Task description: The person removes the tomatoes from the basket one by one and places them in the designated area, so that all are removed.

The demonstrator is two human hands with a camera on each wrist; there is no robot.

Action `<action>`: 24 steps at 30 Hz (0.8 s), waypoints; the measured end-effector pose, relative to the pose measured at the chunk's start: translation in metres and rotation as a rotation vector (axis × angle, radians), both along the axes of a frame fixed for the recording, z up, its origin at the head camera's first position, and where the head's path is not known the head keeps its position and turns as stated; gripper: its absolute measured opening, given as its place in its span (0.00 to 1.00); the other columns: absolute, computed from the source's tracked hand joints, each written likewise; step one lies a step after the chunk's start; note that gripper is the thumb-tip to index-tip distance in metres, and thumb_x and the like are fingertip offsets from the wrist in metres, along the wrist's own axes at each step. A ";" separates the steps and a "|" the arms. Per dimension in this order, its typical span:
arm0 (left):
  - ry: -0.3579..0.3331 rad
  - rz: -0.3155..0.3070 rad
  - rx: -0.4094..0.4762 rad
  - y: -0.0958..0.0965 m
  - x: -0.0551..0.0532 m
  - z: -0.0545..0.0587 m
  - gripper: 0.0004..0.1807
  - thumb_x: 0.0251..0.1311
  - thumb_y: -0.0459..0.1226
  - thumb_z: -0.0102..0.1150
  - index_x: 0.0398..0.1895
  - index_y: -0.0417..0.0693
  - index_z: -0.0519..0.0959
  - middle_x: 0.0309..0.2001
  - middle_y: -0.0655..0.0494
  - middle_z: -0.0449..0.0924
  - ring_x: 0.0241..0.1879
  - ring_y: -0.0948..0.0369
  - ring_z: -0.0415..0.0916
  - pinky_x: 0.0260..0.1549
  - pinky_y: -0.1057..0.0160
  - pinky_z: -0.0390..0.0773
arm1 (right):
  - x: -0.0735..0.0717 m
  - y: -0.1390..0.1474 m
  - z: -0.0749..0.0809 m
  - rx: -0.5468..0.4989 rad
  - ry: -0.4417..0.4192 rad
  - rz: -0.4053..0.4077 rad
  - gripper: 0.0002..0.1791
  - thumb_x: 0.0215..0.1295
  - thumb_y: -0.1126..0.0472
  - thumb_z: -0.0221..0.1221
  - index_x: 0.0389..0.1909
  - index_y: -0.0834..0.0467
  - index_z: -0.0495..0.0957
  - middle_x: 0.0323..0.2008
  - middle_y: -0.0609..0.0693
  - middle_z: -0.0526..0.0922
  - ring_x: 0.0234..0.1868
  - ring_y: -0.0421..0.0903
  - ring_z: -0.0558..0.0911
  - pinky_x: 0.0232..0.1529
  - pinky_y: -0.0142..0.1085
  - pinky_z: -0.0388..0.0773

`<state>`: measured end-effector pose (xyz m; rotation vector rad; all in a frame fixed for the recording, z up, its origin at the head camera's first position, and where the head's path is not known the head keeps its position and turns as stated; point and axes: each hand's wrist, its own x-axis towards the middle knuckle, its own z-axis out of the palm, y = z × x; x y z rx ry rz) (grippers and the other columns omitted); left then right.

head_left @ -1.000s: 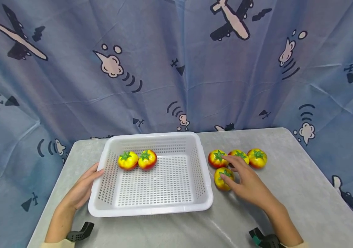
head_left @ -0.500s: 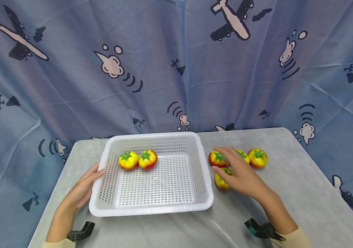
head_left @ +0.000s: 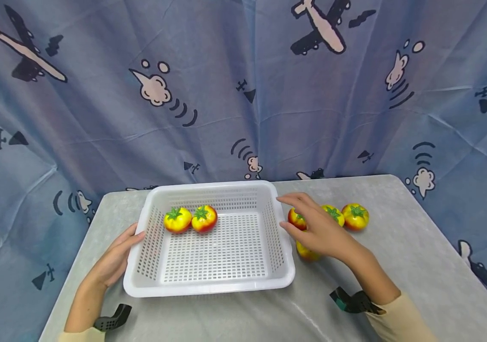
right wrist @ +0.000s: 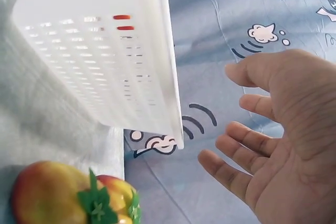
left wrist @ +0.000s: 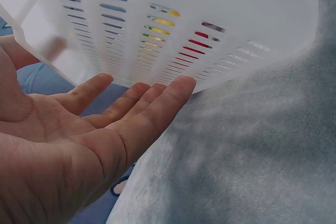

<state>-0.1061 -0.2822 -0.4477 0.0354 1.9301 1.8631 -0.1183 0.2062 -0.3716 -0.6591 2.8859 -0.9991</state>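
A white perforated plastic basket (head_left: 213, 288) stands on the grey table with two yellow-red tomatoes (head_left: 177, 220) at its left inside. At the basket's left rim my left hand (head_left: 112, 261) holds on, thumb over the edge and fingers against the outer wall; in the left wrist view those fingers (left wrist: 157, 114) lie under the slotted side. My right hand (head_left: 322, 228) hovers at the right rim, fingers spread and holding nothing. The right wrist view shows a gap between that hand (right wrist: 283, 140) and the basket wall (right wrist: 94, 51). Beneath it, tomatoes (head_left: 307, 251) are partly hidden.
Several tomatoes sit on the table right of the basket, the rightmost tomato (head_left: 355, 217) in full view. A blue curtain (head_left: 209, 95) printed with airplanes hangs behind the table (head_left: 431, 266). Each wrist wears a black device (head_left: 112, 318).
My right hand has moved left and slightly away from me, from above the loose tomatoes to the basket's right rim. The left hand, basket and tomatoes stay in place.
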 end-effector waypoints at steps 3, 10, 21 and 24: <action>0.003 -0.011 0.001 0.000 0.000 0.000 0.39 0.85 0.50 0.39 0.87 0.49 0.36 0.79 0.35 0.55 0.61 0.62 0.79 0.56 0.52 0.82 | -0.002 -0.004 0.004 0.010 -0.002 0.016 0.33 0.72 0.56 0.67 0.76 0.51 0.71 0.74 0.56 0.71 0.71 0.61 0.76 0.65 0.62 0.78; 0.027 -0.016 -0.006 -0.002 -0.001 0.002 0.39 0.85 0.50 0.39 0.87 0.48 0.37 0.72 0.48 0.65 0.60 0.63 0.79 0.55 0.54 0.83 | -0.008 -0.014 0.012 0.039 -0.028 0.053 0.35 0.72 0.55 0.66 0.78 0.51 0.69 0.78 0.58 0.67 0.73 0.64 0.75 0.64 0.64 0.78; -0.001 0.010 -0.016 0.000 0.001 0.002 0.40 0.85 0.51 0.40 0.88 0.51 0.36 0.79 0.36 0.54 0.59 0.64 0.79 0.55 0.55 0.83 | -0.018 -0.037 0.026 0.054 -0.033 0.139 0.36 0.73 0.54 0.66 0.79 0.51 0.67 0.78 0.56 0.67 0.72 0.60 0.76 0.64 0.61 0.80; -0.002 0.011 -0.013 0.001 0.000 0.001 0.40 0.84 0.51 0.40 0.88 0.51 0.36 0.80 0.35 0.52 0.59 0.65 0.79 0.55 0.55 0.83 | -0.020 -0.042 0.028 0.059 -0.036 0.160 0.36 0.73 0.53 0.66 0.79 0.51 0.67 0.77 0.55 0.68 0.72 0.58 0.76 0.67 0.60 0.78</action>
